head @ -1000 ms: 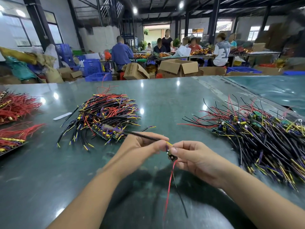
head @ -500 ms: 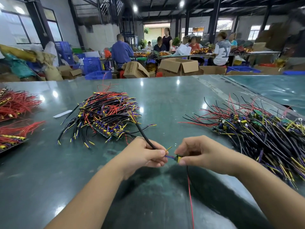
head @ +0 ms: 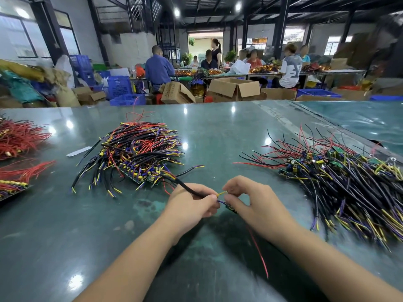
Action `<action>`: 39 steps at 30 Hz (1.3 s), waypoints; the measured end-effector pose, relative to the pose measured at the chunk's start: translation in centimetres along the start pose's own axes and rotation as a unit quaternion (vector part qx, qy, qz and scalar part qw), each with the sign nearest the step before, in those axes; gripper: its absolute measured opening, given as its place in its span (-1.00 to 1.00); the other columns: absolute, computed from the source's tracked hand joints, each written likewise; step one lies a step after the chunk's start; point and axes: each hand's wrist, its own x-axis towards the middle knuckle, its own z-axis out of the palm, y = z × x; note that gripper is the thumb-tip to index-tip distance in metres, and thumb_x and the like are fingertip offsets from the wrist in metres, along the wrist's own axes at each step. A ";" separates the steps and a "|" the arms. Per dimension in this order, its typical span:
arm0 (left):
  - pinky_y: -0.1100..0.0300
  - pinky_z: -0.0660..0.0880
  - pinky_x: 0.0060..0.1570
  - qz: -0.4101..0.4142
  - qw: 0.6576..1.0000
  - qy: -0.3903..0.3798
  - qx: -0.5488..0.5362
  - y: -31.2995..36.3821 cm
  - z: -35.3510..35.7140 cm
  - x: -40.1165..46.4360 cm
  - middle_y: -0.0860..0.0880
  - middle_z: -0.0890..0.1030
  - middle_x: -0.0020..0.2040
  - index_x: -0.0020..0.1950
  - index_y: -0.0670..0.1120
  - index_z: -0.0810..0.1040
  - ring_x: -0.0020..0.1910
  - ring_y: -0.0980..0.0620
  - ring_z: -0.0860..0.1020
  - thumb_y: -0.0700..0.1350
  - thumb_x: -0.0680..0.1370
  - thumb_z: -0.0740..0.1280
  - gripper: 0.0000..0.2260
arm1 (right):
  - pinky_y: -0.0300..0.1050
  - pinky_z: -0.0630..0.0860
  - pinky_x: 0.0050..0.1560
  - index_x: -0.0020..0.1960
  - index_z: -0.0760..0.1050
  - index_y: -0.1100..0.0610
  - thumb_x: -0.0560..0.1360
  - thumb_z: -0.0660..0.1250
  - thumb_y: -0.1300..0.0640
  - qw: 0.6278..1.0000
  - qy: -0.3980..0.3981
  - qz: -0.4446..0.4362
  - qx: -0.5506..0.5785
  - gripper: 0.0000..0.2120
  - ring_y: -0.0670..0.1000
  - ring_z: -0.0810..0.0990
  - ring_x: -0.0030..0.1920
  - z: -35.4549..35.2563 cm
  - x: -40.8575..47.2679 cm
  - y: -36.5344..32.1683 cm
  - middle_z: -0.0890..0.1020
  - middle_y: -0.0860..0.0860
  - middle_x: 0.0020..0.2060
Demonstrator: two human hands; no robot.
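Observation:
My left hand (head: 192,203) grips a black sheathed cable (head: 187,187) near its end, where a yellow and a purple wire stick out. My right hand (head: 255,201) pinches the yellow wire tip (head: 222,193) between thumb and forefinger and holds a small circuit board (head: 231,209) underneath. A red wire (head: 259,253) hangs from the board toward me over the green table (head: 218,131). Both hands meet just above the table, near its front middle.
A pile of wired boards (head: 135,155) lies just beyond my left hand. A larger loose pile (head: 349,184) spreads at the right. Red wire bundles (head: 17,140) sit at the left edge. Cardboard boxes (head: 235,88), blue crates and seated people lie beyond the table.
The black cable's far end has swung from pointing left toward the left pile. My hands have drawn closer together, and my right fingers have shifted up onto the yellow wire tip.

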 end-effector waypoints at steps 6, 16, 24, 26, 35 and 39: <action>0.18 0.59 -0.19 0.015 1.000 0.013 0.004 -0.1 -0.2 0.2 -0.11 0.61 -0.35 -0.19 -0.21 0.65 -0.34 0.03 0.55 -0.35 0.50 0.35 -0.87 | -0.45 0.36 -0.10 -0.18 0.56 -0.01 0.48 0.39 0.07 1.000 -0.012 -0.013 0.007 -0.93 -0.23 0.53 -0.12 -0.2 -0.1 0.0 0.60 -0.18 -0.24; 0.23 0.58 -0.24 0.039 0.999 0.017 0.002 0.3 -0.3 0.1 -0.06 0.63 -0.39 -0.27 -0.13 0.66 -0.39 0.09 0.57 -0.36 0.46 0.38 -0.81 | -0.35 0.43 -0.16 -0.26 0.53 -0.01 0.47 0.37 0.03 0.997 -0.034 0.056 0.033 -0.86 -0.21 0.55 -0.23 0.3 0.2 0.4 0.62 -0.11 -0.29; 0.32 0.52 -0.33 0.039 0.998 0.001 -0.050 0.9 -0.6 -0.3 -0.08 0.63 -0.37 -0.23 -0.16 0.66 -0.37 0.11 0.57 -0.35 0.46 0.37 -0.85 | -0.13 0.49 -0.21 -0.24 0.54 0.09 0.49 0.38 0.10 0.981 -0.061 0.085 0.160 -0.86 -0.12 0.54 -0.36 0.4 0.2 0.5 0.64 -0.02 -0.37; 0.32 0.52 -0.32 0.033 0.997 -0.010 -0.073 0.9 -0.6 -0.4 -0.07 0.64 -0.36 -0.23 -0.15 0.67 -0.36 0.11 0.58 -0.34 0.46 0.38 -0.86 | -0.11 0.49 -0.19 -0.23 0.56 0.09 0.50 0.37 0.12 0.975 -0.066 0.092 0.191 -0.86 -0.10 0.54 -0.35 0.3 0.2 0.5 0.64 0.00 -0.36; 0.31 0.54 -0.27 -0.016 0.991 -0.075 -0.110 1.4 -1.4 -0.6 -0.09 0.66 -0.29 -0.28 -0.09 0.71 -0.31 0.10 0.59 -0.22 0.46 0.40 -0.85 | -0.24 0.42 -0.25 -0.21 0.54 0.15 0.53 0.34 0.19 0.969 -0.081 0.051 0.230 -0.86 -0.10 0.48 -0.35 0.0 0.4 0.1 0.57 -0.02 -0.38; 0.34 0.54 -0.34 -0.066 0.963 -0.155 -0.210 2.3 -2.2 -0.9 -0.12 0.66 -0.31 -0.25 -0.17 0.70 -0.37 0.10 0.61 -0.19 0.32 0.40 -0.89 | -0.29 0.40 -0.24 -0.17 0.52 0.21 0.48 0.30 0.15 0.884 -0.166 0.087 0.427 -0.87 -0.07 0.47 -0.33 -0.9 0.2 -0.3 0.56 0.02 -0.36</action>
